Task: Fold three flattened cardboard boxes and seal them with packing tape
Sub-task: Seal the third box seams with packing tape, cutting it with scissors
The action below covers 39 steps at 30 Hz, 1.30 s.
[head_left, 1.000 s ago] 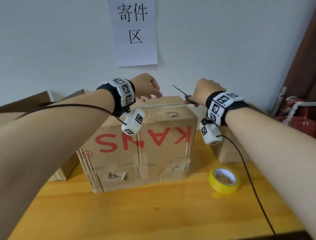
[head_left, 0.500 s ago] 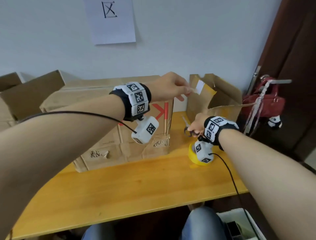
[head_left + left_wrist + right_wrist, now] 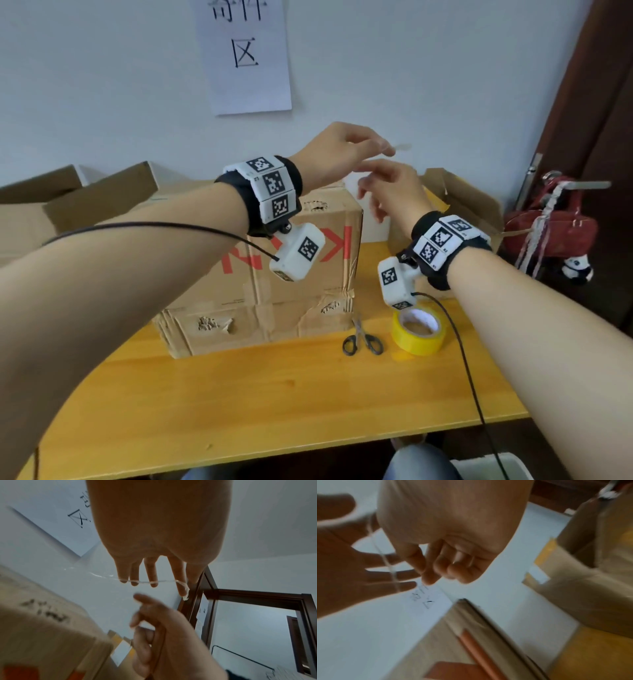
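Clear tape strip across left hand

wall sign top cropped, right hand blurred
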Each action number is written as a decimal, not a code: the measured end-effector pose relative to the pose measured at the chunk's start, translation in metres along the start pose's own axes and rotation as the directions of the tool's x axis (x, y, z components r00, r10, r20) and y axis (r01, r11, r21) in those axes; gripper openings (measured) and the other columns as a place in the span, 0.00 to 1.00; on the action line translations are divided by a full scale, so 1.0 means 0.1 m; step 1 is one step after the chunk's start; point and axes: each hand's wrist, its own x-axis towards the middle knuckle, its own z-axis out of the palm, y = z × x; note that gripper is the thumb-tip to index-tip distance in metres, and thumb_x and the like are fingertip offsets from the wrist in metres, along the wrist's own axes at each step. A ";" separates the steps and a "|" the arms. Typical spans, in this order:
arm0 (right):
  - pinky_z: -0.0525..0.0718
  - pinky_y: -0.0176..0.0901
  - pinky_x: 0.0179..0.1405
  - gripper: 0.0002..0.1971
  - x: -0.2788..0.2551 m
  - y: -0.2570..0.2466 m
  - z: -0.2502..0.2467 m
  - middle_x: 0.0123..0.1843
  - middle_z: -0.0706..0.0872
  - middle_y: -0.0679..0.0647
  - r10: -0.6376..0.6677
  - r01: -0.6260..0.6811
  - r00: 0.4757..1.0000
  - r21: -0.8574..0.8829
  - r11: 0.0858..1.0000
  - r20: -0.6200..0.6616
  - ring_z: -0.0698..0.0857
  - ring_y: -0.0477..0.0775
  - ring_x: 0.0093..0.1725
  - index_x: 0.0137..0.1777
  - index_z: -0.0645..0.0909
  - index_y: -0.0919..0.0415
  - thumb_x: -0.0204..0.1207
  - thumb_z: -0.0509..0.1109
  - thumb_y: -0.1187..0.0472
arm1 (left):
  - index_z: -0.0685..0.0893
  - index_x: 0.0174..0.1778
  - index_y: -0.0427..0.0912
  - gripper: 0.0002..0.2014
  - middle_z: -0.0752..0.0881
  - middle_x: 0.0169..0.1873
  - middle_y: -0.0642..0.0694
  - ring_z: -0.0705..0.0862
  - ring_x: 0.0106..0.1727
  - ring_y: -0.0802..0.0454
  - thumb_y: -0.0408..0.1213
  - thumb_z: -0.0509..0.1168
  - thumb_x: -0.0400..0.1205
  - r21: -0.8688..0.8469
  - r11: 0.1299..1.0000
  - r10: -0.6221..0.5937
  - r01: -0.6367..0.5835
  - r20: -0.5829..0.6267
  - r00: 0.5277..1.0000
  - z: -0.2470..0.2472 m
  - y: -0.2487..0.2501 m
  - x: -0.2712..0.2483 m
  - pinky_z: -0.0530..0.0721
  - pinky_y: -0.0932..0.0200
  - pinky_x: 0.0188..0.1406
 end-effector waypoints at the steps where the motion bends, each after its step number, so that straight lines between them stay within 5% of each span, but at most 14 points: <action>1: 0.75 0.41 0.16 0.09 0.03 -0.11 0.06 0.36 0.88 0.56 -0.042 0.043 0.997 -0.009 0.999 0.059 0.77 0.55 0.20 0.56 0.86 0.54 0.80 0.70 0.65 | 0.92 0.53 0.48 0.12 0.91 0.54 0.58 0.86 0.56 0.66 0.44 0.62 0.88 -0.020 1.000 0.005 -0.005 -0.011 1.000 -0.06 0.02 0.00 0.79 0.75 0.55; 3: 0.78 0.43 0.17 0.04 0.07 -0.31 0.21 0.39 0.91 0.54 -0.104 0.114 0.987 -0.080 0.990 0.120 0.81 0.57 0.22 0.52 0.85 0.55 0.80 0.73 0.60 | 0.92 0.50 0.47 0.12 0.92 0.45 0.58 0.89 0.44 0.59 0.44 0.63 0.88 -0.041 0.999 0.012 -0.013 -0.017 1.000 -0.17 0.09 -0.02 0.88 0.57 0.48; 6: 0.81 0.46 0.17 0.07 0.11 -0.53 0.41 0.39 0.92 0.50 -0.136 0.143 0.988 -0.099 0.985 0.079 0.85 0.60 0.23 0.54 0.83 0.60 0.83 0.69 0.57 | 0.92 0.46 0.45 0.14 0.90 0.34 0.48 0.78 0.27 0.46 0.46 0.63 0.88 0.000 1.000 0.022 -0.022 -0.041 0.999 -0.35 0.15 -0.11 0.77 0.51 0.32; 8: 0.82 0.46 0.18 0.06 0.10 -0.63 0.50 0.41 0.93 0.50 -0.144 0.146 0.988 -0.044 0.988 0.048 0.87 0.61 0.25 0.55 0.84 0.58 0.84 0.69 0.57 | 0.92 0.48 0.46 0.14 0.91 0.41 0.41 0.76 0.30 0.44 0.47 0.63 0.87 0.008 1.000 0.031 -0.030 -0.102 0.994 -0.48 0.17 -0.19 0.77 0.52 0.34; 11: 0.82 0.44 0.19 0.07 0.10 -0.65 0.59 0.44 0.93 0.52 -0.153 0.155 0.988 0.067 0.986 -0.033 0.88 0.59 0.29 0.53 0.87 0.59 0.84 0.69 0.58 | 0.87 0.61 0.45 0.13 0.88 0.53 0.49 0.86 0.52 0.49 0.46 0.62 0.88 0.003 0.999 -0.046 0.049 -0.298 0.954 -0.65 0.11 -0.26 0.82 0.63 0.47; 13: 0.83 0.44 0.20 0.07 0.09 -0.64 0.62 0.46 0.93 0.52 -0.152 0.160 0.985 0.111 0.981 -0.082 0.91 0.58 0.33 0.53 0.87 0.59 0.84 0.69 0.58 | 0.84 0.64 0.44 0.16 0.85 0.56 0.48 0.84 0.60 0.47 0.47 0.59 0.88 -0.056 0.977 -0.211 0.205 -0.339 0.917 -0.73 0.03 -0.30 0.86 0.51 0.54; 17: 0.87 0.46 0.23 0.08 0.07 -0.69 0.68 0.49 0.93 0.51 -0.161 0.174 0.980 0.112 0.978 -0.113 0.93 0.58 0.37 0.54 0.87 0.60 0.84 0.69 0.58 | 0.85 0.55 0.35 0.14 0.81 0.37 0.44 0.78 0.37 0.46 0.40 0.58 0.86 0.089 0.909 -0.348 0.407 -0.377 0.858 -0.90 -0.25 -0.38 0.78 0.56 0.39; 20: 0.89 0.49 0.25 0.08 0.03 -0.74 0.71 0.49 0.93 0.52 -0.160 0.169 0.982 0.089 0.982 -0.095 0.93 0.59 0.36 0.56 0.86 0.62 0.85 0.68 0.58 | 0.82 0.50 0.34 0.08 0.81 0.41 0.40 0.78 0.42 0.43 0.31 0.58 0.85 0.301 0.832 -0.385 0.467 -0.293 0.875 -0.94 -0.48 -0.49 0.74 0.56 0.43; 22: 0.88 0.50 0.25 0.08 0.01 -0.75 0.71 0.48 0.93 0.53 -0.167 0.174 0.982 0.076 0.982 -0.086 0.91 0.59 0.33 0.55 0.86 0.61 0.85 0.69 0.58 | 0.83 0.64 0.38 0.13 0.84 0.61 0.38 0.81 0.62 0.42 0.30 0.58 0.87 0.398 0.777 -0.457 0.488 -0.176 0.872 -0.90 -0.67 -0.55 0.74 0.56 0.60; 25: 0.88 0.50 0.26 0.05 0.02 -0.74 0.70 0.44 0.92 0.54 -0.175 0.182 0.980 0.073 0.981 -0.089 0.85 0.56 0.28 0.51 0.87 0.57 0.84 0.70 0.58 | 0.69 0.83 0.40 0.24 0.71 0.81 0.41 0.69 0.82 0.43 0.32 0.55 0.89 0.489 0.692 -0.566 0.532 -0.090 0.819 -0.84 -0.93 -0.62 0.63 0.53 0.79; 28: 0.91 0.50 0.40 0.06 0.04 -0.65 0.71 0.41 0.88 0.51 -0.215 0.215 0.966 -0.015 0.976 -0.146 0.85 0.48 0.30 0.47 0.90 0.52 0.82 0.73 0.54 | 0.64 0.85 0.45 0.27 0.68 0.84 0.44 0.65 0.84 0.44 0.33 0.54 0.88 0.522 0.662 -0.604 0.537 -0.051 0.795 -0.81 -1.02 -0.60 0.60 0.49 0.84; 31: 0.88 0.48 0.62 0.10 0.02 -0.57 0.73 0.47 0.93 0.52 -0.218 0.226 0.969 0.062 0.972 -0.117 0.92 0.49 0.48 0.44 0.89 0.53 0.84 0.70 0.54 | 0.63 0.86 0.42 0.27 0.68 0.84 0.44 0.64 0.85 0.44 0.33 0.53 0.88 0.535 0.664 -0.618 0.522 0.000 0.786 -0.77 -1.02 -0.52 0.59 0.47 0.85; 34: 0.90 0.59 0.59 0.11 -0.02 -0.52 0.73 0.35 0.91 0.56 -0.162 0.164 0.986 0.227 0.960 -0.029 0.93 0.59 0.42 0.45 0.85 0.61 0.87 0.66 0.59 | 0.65 0.85 0.40 0.26 0.68 0.83 0.41 0.66 0.84 0.42 0.35 0.53 0.88 0.593 0.616 -0.623 0.519 -0.036 0.781 -0.74 -1.03 -0.49 0.61 0.46 0.84; 39: 0.90 0.63 0.48 0.12 0.00 -0.39 0.63 0.23 0.78 0.51 -0.166 0.178 0.981 0.128 0.976 -0.102 0.80 0.54 0.27 0.43 0.87 0.55 0.87 0.66 0.56 | 0.74 0.78 0.35 0.21 0.76 0.77 0.37 0.74 0.77 0.39 0.34 0.54 0.88 0.670 0.581 -0.587 0.462 -0.049 0.808 -0.69 -1.01 -0.48 0.69 0.49 0.77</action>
